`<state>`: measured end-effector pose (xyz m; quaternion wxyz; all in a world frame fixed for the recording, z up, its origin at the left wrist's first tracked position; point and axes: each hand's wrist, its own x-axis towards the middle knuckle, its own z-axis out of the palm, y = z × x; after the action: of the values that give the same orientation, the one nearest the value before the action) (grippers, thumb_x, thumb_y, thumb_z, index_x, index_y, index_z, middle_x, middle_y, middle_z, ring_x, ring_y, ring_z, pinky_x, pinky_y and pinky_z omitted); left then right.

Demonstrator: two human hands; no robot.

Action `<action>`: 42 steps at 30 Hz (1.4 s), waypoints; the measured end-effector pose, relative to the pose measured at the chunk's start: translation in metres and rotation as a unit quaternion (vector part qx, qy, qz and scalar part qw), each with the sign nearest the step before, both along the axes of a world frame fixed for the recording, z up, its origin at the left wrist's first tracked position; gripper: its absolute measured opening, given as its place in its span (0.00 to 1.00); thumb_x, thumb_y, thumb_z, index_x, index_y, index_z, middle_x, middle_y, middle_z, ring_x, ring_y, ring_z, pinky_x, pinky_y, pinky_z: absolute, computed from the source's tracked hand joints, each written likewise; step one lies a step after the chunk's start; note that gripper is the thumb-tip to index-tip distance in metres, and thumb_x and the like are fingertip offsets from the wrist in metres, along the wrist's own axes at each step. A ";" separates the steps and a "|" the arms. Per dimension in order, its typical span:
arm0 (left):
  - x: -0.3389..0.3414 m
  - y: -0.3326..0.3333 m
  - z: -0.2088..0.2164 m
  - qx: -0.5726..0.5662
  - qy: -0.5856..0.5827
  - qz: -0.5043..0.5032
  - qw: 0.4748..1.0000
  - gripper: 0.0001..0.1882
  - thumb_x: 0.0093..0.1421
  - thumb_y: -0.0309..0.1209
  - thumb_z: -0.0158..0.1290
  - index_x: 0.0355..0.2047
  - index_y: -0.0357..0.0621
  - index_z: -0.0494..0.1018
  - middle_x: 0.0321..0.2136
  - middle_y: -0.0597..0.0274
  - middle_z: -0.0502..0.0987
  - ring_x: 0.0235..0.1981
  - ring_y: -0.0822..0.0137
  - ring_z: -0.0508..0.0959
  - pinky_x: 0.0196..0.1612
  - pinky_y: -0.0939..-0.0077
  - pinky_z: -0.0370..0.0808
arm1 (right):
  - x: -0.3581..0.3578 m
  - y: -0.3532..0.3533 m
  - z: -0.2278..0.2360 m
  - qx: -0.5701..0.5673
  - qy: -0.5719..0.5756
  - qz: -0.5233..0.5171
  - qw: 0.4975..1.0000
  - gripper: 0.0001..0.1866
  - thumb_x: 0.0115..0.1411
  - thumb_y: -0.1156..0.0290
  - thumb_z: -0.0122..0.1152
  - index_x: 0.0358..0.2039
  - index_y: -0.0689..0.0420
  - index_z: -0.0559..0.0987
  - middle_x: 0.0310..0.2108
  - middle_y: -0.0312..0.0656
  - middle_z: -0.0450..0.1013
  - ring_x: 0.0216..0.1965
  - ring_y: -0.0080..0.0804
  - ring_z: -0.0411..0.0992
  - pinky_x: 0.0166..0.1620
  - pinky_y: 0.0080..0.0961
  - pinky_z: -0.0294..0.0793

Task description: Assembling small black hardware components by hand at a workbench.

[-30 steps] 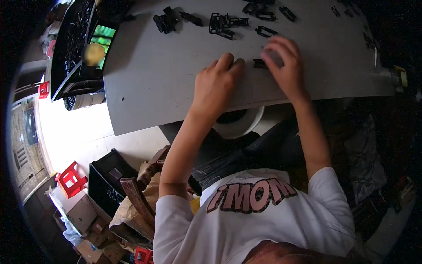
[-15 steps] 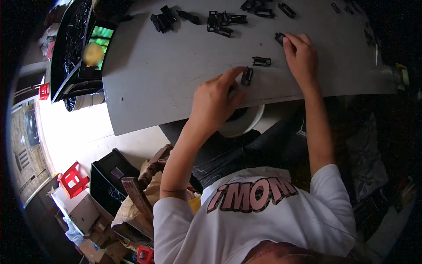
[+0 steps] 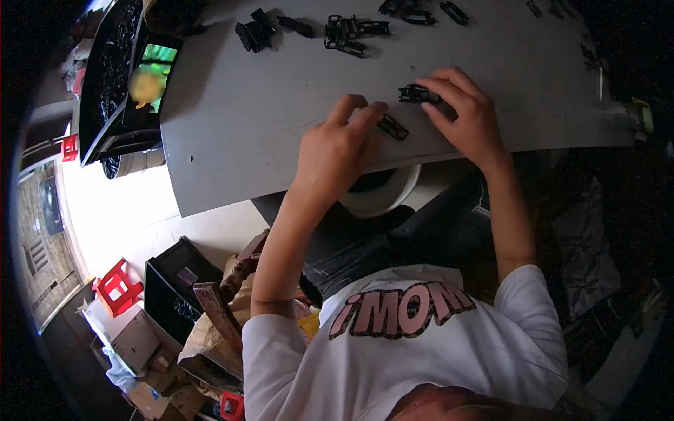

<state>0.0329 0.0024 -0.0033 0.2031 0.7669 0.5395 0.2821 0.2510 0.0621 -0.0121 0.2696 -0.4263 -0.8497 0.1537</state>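
My right hand (image 3: 465, 119) has thumb and fingertips slightly parted around the right end of one black piece (image 3: 413, 94) on the table; whether they press on it, I cannot tell. My left hand (image 3: 331, 147) curls with its fingertips at the upper end of a second black piece (image 3: 394, 128), just below the first; the fingers hide whether it is pinched. That lower piece lies slantwise near the table's (image 3: 239, 133) front edge, so a careless flick could send it over, perhaps into the white bucket (image 3: 406, 191) below. With both pieces so near, their open frames could catch if my hands bump. I make out no marking on either. Farther off, black parts (image 3: 344, 35) lie tangled. My white shirt (image 3: 421, 372) carries big, readable pink lettering, outlined darkly.
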 end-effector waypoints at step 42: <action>-0.046 0.017 -0.014 0.060 0.158 0.250 0.953 0.13 0.52 0.32 0.53 0.38 0.48 0.66 0.33 0.60 0.69 0.30 0.53 0.76 0.26 0.60 0.72 | -0.012 -0.009 0.002 -0.043 -0.123 -0.093 0.987 0.14 0.50 0.76 0.58 0.38 0.61 0.69 0.37 0.46 0.67 0.37 0.47 0.70 0.37 0.36 0.72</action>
<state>-0.0130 0.0194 -0.0168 -0.0086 0.6530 0.7212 0.2311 0.2386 0.0529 -0.0102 0.1575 -0.5304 -0.8256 0.1103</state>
